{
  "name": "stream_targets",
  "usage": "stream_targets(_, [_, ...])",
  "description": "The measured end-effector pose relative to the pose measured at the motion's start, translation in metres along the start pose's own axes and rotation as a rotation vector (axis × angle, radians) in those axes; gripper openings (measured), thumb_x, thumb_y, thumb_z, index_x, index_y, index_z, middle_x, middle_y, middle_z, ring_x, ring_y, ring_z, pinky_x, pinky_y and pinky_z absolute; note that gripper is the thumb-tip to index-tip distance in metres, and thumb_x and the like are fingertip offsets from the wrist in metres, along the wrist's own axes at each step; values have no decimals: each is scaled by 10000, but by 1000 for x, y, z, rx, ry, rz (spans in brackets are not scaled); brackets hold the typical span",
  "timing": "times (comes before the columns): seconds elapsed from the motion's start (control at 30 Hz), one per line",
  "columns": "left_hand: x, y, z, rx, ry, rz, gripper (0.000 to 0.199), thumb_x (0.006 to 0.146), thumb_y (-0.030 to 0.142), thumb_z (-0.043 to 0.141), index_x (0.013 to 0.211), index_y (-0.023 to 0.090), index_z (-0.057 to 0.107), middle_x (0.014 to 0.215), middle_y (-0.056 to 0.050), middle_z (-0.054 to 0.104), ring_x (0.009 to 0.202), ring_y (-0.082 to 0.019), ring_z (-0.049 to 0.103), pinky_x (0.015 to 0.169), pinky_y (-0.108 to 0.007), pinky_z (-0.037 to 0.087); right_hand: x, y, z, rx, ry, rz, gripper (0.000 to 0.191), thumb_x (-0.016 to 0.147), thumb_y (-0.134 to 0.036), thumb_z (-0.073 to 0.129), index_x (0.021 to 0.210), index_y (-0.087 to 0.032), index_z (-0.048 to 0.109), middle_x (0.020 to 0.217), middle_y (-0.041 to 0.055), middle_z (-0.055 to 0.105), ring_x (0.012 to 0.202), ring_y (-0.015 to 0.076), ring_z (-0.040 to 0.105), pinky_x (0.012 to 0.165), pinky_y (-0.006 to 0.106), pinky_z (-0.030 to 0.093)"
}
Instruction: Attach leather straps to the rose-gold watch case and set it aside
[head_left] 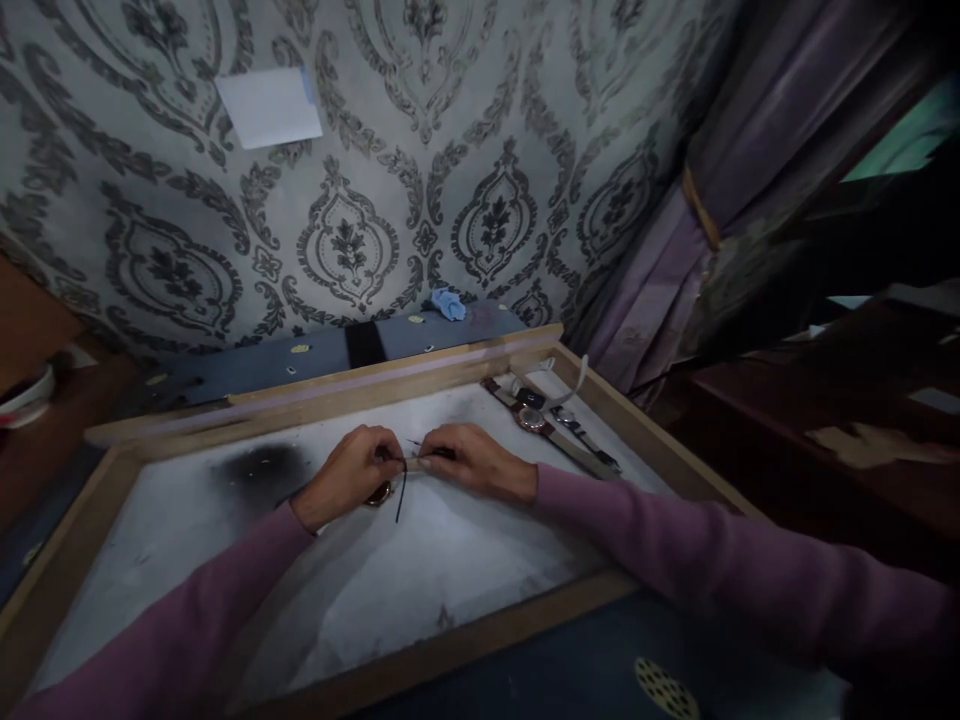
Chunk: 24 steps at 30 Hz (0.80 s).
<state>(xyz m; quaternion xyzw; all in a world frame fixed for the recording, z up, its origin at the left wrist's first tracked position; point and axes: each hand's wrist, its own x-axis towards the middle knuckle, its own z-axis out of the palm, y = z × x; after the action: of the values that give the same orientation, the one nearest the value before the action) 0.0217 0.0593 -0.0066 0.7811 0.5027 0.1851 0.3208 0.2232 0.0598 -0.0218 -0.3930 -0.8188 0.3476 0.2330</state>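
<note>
Over the white board (pixel 360 600) my two hands meet, fingertips almost touching. My left hand (pixel 349 475) is closed in a pinch on the strap of a wristwatch (pixel 380 494); the watch's gold-toned round case shows just below the fingers. A thin black strip (pixel 401 498) hangs down from the pinch. My right hand (pixel 476 460) is also closed, holding a slim dark tool (pixel 444 453) whose fine tip points left. The tool's exact kind is not clear. A short pale strap piece (pixel 412 464) bridges the fingertips of both hands.
Several wristwatches (pixel 531 418) lie inside the wooden frame (pixel 517 620) at its far right corner. A black smudge (pixel 262 470) marks the board on the left. Behind the frame, a crumpled blue cloth (pixel 448 304) sits against the patterned wall. A purple curtain (pixel 660 270) hangs at right.
</note>
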Motion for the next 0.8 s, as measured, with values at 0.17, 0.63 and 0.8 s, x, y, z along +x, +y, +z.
stream_targets(0.17, [-16, -11, -11, 16, 26, -5, 156, 828, 261, 547, 876, 185, 674, 813, -37, 686, 744, -186, 625, 679, -291, 476, -1, 3, 6, 257, -73, 90, 166, 866, -224, 499, 732, -159, 572, 523, -34, 525, 491, 102, 483, 518, 219, 359])
stream_targets(0.63, [-40, -18, -8, 208, -77, -19, 108, 846, 302, 554, 836, 198, 526, 828, -22, 567, 800, -211, 520, 681, -313, 366, 8, 11, 14, 593, -89, 302, 234, 780, -366, 618, 697, -152, 572, 472, -65, 457, 423, 63, 380, 442, 206, 259])
stream_targets(0.8, [-42, -12, -11, 159, -113, -26, 119, 859, 266, 512, 771, 192, 481, 810, -14, 545, 784, -196, 510, 680, -307, 351, 7, 5, 9, 646, -93, 324, 262, 772, -387, 642, 702, -139, 598, 455, -66, 453, 415, 55, 348, 436, 218, 208])
